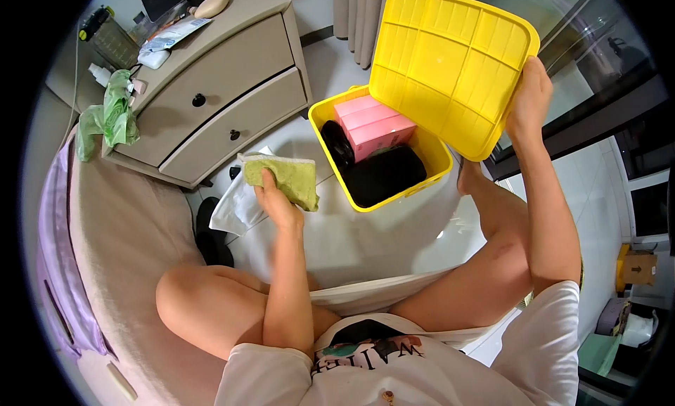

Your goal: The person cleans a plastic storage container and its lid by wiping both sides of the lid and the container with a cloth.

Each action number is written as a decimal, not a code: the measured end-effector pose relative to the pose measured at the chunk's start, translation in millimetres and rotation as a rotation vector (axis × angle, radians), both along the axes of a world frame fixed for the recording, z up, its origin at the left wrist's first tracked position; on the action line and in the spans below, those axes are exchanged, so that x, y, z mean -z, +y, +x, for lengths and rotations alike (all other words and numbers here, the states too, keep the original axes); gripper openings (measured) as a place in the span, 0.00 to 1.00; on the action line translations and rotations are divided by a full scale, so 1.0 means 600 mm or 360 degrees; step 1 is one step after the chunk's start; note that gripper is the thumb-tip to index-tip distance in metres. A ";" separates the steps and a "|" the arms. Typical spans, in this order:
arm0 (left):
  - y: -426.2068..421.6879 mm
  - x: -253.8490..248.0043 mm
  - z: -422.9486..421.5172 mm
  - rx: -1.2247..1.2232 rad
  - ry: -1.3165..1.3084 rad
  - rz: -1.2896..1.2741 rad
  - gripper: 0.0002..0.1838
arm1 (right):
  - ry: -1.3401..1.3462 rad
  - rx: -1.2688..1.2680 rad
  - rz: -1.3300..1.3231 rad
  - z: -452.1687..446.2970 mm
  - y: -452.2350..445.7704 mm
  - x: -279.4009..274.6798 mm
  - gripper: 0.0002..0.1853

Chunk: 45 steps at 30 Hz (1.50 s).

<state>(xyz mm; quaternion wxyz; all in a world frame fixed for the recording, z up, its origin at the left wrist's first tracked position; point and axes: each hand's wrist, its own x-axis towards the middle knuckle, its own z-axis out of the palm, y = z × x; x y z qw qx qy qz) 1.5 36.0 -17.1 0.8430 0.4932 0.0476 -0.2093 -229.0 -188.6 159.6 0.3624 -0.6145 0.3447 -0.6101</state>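
My left hand (275, 198) grips a folded yellow-green cloth (295, 179), thumb on top, held above the floor. Beneath the cloth lies a white plastic bag (239, 208). My right hand (529, 100) is closed on the right edge of a yellow lid (436, 61), which is tilted up with its ribbed underside facing me. The lid leans over the back right of a yellow storage box (360, 206). Inside the box are pink boxes (373, 128), a black pouch-like item (388, 175) and a smaller shiny black item (337, 144).
A beige drawer cabinet (218, 89) stands at the back left, with a green plastic bag (116, 114) at its corner. Dark slippers (211, 234) lie beside the padded bed edge (133, 237). A glass door frame (576, 135) rises on the right.
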 end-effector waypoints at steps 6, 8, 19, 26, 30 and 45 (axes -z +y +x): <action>-0.007 -0.003 -0.012 0.0119 -0.0085 0.0011 0.18 | 0.0004 -0.0036 0.0027 0.003 0.004 0.011 0.15; -0.009 -0.006 -0.019 0.0137 -0.0103 0.0011 0.18 | 0.0007 -0.0049 0.0036 0.001 0.003 0.014 0.15; -0.033 -0.102 -0.024 0.0193 -0.0650 0.0145 0.15 | -0.0226 -0.0322 0.0414 0.037 0.058 0.003 0.14; -0.037 -0.218 0.015 0.0047 -0.1381 0.0600 0.15 | -0.0230 -0.0627 0.0637 0.028 0.063 0.001 0.16; -0.029 -0.212 0.071 0.0533 -0.1366 0.0644 0.14 | -0.0380 -0.0984 0.0862 0.012 0.049 -0.023 0.17; 0.007 -0.176 -0.025 0.1325 0.0447 -0.1130 0.26 | -0.0993 -0.1949 0.1634 0.037 0.148 -0.072 0.14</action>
